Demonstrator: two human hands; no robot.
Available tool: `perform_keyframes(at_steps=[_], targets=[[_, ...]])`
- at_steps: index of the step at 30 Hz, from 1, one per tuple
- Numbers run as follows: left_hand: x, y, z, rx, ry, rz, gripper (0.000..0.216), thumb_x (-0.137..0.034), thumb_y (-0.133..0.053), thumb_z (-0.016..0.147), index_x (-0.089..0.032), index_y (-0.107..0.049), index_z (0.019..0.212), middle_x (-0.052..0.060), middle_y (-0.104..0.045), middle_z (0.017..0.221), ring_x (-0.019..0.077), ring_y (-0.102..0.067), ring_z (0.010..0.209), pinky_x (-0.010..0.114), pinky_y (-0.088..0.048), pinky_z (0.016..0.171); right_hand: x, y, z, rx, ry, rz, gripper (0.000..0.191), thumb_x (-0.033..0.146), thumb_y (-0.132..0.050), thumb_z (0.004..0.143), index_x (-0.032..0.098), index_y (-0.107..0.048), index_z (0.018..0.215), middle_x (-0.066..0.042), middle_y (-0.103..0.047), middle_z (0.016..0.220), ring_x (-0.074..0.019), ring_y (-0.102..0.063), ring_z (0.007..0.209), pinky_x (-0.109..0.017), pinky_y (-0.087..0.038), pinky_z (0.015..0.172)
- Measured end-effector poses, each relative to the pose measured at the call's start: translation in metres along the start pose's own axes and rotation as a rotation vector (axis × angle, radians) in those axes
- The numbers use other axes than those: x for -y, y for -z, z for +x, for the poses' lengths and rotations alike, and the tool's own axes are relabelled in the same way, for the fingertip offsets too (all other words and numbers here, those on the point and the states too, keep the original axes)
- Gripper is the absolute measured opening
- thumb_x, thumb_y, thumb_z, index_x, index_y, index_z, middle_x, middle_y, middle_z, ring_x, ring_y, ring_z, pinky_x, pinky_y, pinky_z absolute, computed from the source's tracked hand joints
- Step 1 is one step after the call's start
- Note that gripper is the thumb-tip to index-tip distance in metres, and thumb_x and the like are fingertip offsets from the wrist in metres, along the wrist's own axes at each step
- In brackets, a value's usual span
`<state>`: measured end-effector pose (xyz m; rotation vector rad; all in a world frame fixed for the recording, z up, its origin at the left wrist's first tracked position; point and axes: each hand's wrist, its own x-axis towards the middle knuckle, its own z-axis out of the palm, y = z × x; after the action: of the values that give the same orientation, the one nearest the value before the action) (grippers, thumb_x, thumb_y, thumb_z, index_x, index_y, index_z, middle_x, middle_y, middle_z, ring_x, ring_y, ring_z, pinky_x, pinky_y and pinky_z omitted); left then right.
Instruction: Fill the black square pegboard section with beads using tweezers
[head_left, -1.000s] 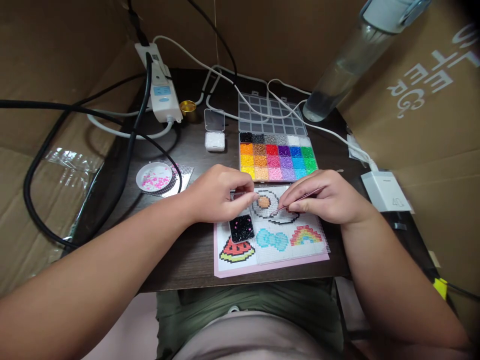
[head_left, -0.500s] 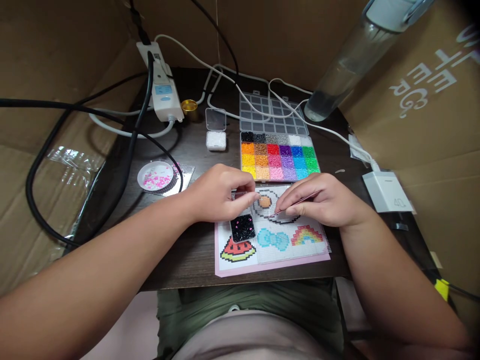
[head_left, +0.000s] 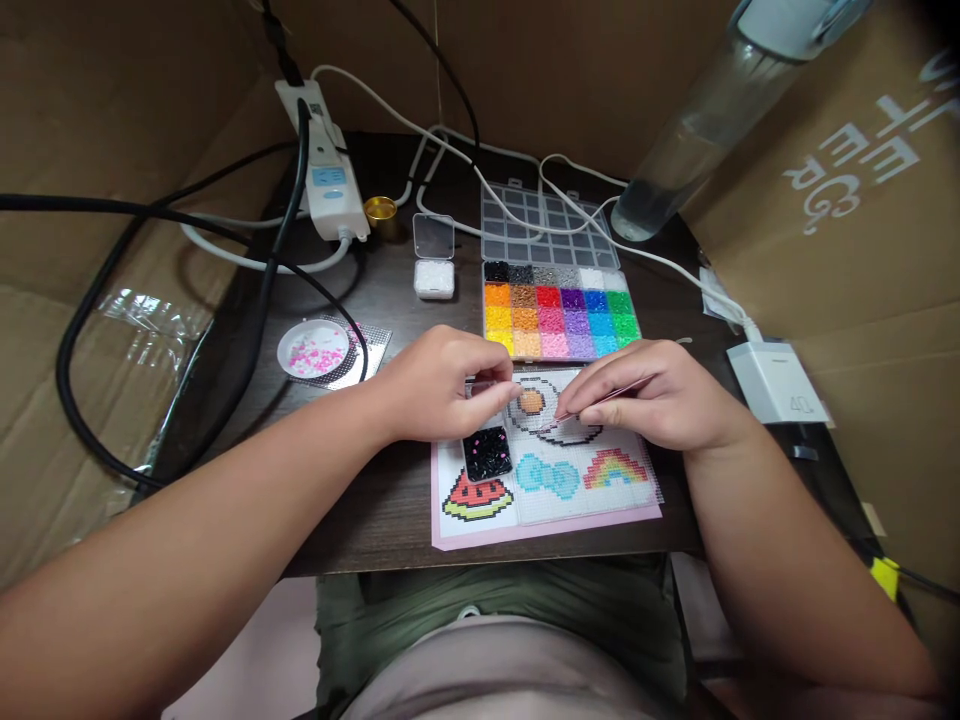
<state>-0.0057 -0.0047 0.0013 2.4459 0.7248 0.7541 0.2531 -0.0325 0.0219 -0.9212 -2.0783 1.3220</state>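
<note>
My right hand (head_left: pixel 656 395) is closed around thin pinkish tweezers (head_left: pixel 619 391), their tips pointing down at the fried-egg outline (head_left: pixel 576 433) on a clear pegboard (head_left: pixel 581 508). An orange yolk (head_left: pixel 531 402) of beads sits inside that outline. My left hand (head_left: pixel 457 385) is curled at the raised clear lid of a small box of black beads (head_left: pixel 489 455), its fingers seemingly gripping the lid. A few pink beads lie among the black ones. A blue bow (head_left: pixel 547 476) and a rainbow (head_left: pixel 615 468) show lower on the board, and a watermelon picture (head_left: pixel 477 497) beside it.
Behind my hands lies an open sorting case (head_left: pixel 561 315) of coloured beads. To the left are a dish of pink and white beads (head_left: pixel 315 350), a box of white beads (head_left: pixel 434 278) and a power strip (head_left: pixel 330 180). A bottle (head_left: pixel 675 150) and a charger (head_left: pixel 778 382) stand right.
My right hand has shifted slightly up and to the right with the tweezers. My left hand stays at the small black-bead box.
</note>
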Motion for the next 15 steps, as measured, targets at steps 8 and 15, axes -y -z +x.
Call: perform_keyframes(at_steps=[8,15], targets=[[0.001,-0.002,0.0,0.007,-0.011,-0.034,0.017,-0.026,-0.062,0.085,-0.015,-0.068,0.074,-0.001,-0.065,0.06,0.0071,-0.052,0.051,0.021,-0.036,0.053,0.009,-0.019,-0.001,-0.058,0.085,0.062,0.012,0.02,-0.075,0.083,0.027,-0.081,0.09,-0.002,-0.08,0.089,-0.0186,-0.077,0.085,-0.029,-0.064,0.079],[0.001,-0.003,0.0,0.007,-0.008,-0.039,0.016,-0.025,-0.061,0.085,-0.016,-0.068,0.074,-0.002,-0.065,0.059,0.0076,-0.054,0.052,0.021,-0.037,0.053,0.012,-0.039,0.007,-0.057,0.12,0.074,0.012,0.019,-0.074,0.083,0.026,-0.08,0.09,-0.003,-0.081,0.091,-0.0181,-0.077,0.085,-0.031,-0.063,0.088]])
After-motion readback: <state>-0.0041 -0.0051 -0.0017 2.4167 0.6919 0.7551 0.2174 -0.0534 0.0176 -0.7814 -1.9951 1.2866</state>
